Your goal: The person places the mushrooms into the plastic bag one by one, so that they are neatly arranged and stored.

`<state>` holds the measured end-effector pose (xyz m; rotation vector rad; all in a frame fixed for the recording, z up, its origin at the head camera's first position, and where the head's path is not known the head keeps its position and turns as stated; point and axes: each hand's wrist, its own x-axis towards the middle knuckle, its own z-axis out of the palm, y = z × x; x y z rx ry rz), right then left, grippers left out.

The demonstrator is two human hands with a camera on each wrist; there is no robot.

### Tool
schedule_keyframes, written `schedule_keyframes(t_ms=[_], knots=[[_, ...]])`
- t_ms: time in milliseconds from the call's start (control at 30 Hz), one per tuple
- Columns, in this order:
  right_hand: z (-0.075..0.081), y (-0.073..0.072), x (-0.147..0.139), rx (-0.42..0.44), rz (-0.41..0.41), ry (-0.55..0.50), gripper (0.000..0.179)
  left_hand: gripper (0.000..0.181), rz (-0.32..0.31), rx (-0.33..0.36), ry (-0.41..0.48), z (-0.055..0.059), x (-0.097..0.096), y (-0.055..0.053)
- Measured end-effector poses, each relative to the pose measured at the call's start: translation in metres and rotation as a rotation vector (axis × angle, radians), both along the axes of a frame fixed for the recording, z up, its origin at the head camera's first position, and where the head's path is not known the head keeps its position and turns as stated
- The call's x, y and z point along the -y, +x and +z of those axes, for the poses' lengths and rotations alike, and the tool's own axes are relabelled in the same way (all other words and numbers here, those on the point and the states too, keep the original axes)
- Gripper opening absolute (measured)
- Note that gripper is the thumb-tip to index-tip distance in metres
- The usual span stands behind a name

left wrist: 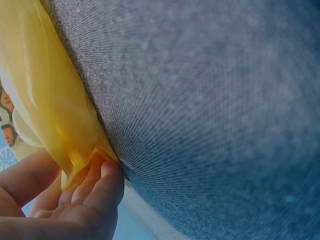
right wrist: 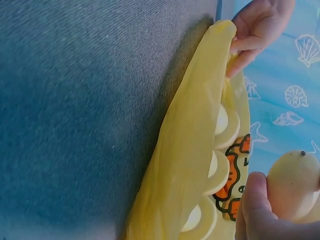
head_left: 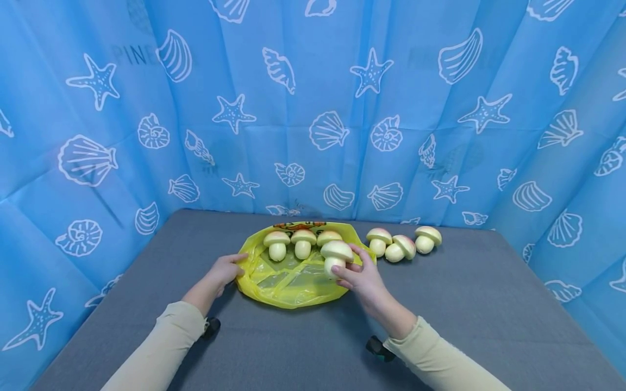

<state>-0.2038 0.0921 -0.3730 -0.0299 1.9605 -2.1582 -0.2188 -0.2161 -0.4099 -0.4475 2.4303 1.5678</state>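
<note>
I see a grey fabric-covered table backed by a blue curtain printed with white shells and starfish. A flat yellow plastic bag lies near the middle of the table, toward its far edge. My left hand pinches the bag's left edge; in the left wrist view the fingers are curled together on a fold of the yellow film. My right hand holds a cream toy mushroom with a pale pink-tinged cap just over the bag's right part, the fingers wrapped round its stem; the right wrist view shows the thumb against the mushroom's rounded end. Three more toy mushrooms stand in a row at the bag's far side: one at the left, one in the middle, and one at the right, partly hidden behind the held mushroom. To the right of the bag, on the bare table near the far edge, three further mushrooms lie just beside one another. Both arms wear light beige sleeves.
</note>
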Motion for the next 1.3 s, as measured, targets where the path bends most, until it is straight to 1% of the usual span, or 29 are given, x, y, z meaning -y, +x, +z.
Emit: schedule_keyframes(t_ms=[133,367,667,833,1033,1300], knots=[[0.001,0.001,0.004,0.009,0.01,-0.008,0.071,0.058,0.002,0.0,0.001,0.0,0.0,0.0],[-0.002,0.002,0.012,-0.004,0.022,-0.012,0.07,0.058,0.007,0.004,0.006,-0.001,0.0,0.0],[-0.002,0.002,0.02,0.0,0.045,-0.019,0.069,0.058,0.013,0.009,0.005,-0.001,0.0,-0.001],[-0.003,0.001,0.025,-0.001,0.04,-0.024,0.068,0.058,0.014,0.011,0.008,-0.001,0.0,-0.001],[-0.005,0.0,0.033,0.015,0.04,-0.015,0.066,0.058,0.017,0.013,0.002,-0.002,0.0,-0.002],[-0.007,0.001,0.042,0.003,0.068,-0.004,0.069,0.058,0.017,0.017,0.002,-0.002,0.001,-0.002]])
